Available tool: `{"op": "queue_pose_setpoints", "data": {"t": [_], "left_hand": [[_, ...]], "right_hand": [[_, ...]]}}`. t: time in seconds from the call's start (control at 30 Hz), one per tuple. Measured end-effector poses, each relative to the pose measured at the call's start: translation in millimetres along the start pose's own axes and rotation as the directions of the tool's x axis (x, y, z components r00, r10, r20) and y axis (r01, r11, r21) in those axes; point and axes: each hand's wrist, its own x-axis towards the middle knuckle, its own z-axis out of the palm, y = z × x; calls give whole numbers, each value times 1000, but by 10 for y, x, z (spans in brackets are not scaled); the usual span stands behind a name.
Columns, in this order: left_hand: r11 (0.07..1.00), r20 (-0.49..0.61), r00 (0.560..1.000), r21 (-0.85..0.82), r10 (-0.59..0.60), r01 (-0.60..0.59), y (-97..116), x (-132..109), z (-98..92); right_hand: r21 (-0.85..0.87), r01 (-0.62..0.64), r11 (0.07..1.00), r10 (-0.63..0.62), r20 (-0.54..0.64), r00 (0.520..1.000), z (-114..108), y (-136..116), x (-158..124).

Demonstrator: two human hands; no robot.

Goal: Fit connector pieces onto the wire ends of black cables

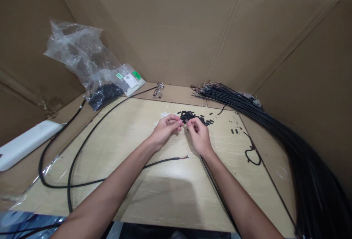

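Observation:
My left hand (167,128) is closed in a pinch, thumb against fingers; what it holds, if anything, is too small to make out. Close beside it, my right hand (200,136) pinches the end of a black cable (213,182), which trails down under my right forearm to the table's front edge. Just beyond both hands lies a pile of short black tube pieces (189,115). Small white pieces (164,115) lie behind my left hand, partly hidden by it. Another black cable (162,161), with thin coloured wires bared at its tip, passes beneath my left forearm.
A thick bundle of black cables (275,132) curves down the right side. Clear plastic bags (106,72) with black and white parts stand at the back left, near a white box (27,143). Two wire loops hold connectors near the cardboard wall (187,29); a curled black strip (254,158) lies right.

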Motion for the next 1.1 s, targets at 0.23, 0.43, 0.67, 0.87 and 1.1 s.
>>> {"op": "queue_pose_setpoints", "data": {"t": [0.23,0.43,0.67,0.87,1.1], "left_hand": [[986,34,990,-85,-138,141,38,-25,41],[985,27,987,-71,-159,160,29,-16,1],[991,44,993,-72,-106,109,8,-8,7],[989,36,993,-91,-114,117,14,-6,6],[987,31,991,-88,-133,135,25,-14,4]], "right_hand": [[-3,-11,1000,11,-11,1000,-11,12,9],[-11,-3,1000,3,-24,1000,-10,14,7],[-2,-3,1000,3,-25,1000,2,6,3],[9,0,1000,0,-8,1000,9,-4,-7],[28,5,1000,-5,-3,1000,-7,-20,-13]]}}
